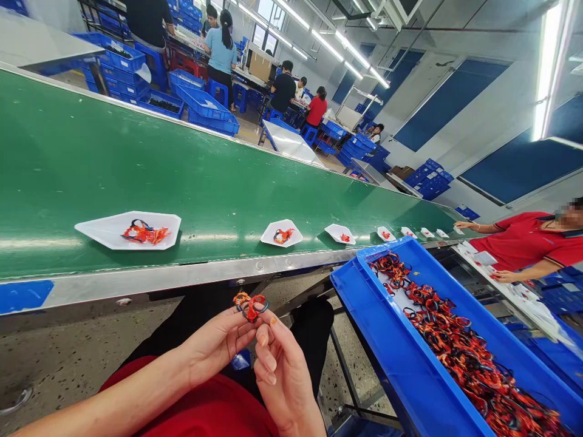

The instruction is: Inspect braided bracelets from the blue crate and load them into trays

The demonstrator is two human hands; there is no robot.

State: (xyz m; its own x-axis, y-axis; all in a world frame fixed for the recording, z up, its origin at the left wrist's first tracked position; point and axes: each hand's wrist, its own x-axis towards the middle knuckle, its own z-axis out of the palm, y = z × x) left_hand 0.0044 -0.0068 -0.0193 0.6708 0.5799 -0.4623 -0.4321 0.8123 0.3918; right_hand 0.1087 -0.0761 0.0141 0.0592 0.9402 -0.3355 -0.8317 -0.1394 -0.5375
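Note:
Both my hands meet in front of my lap, below the conveyor edge. My left hand (218,346) pinches a small coiled bundle of orange and black wire (249,305) with its fingertips. My right hand (280,370) is curled beside it, its fingers bent and touching the same wire bundle from the right. A blue bin (364,321) at my right holds a heap of similar wire bundles (464,352). On the green conveyor belt (136,164) lie white trays, the nearest (104,230) holding one wire bundle (144,232).
More white trays (281,233) with wire bundles run rightwards along the belt. A person in a red shirt (528,240) sits at the far right, one hand reaching to the belt. Other people and stacked blue crates (204,109) stand behind the conveyor.

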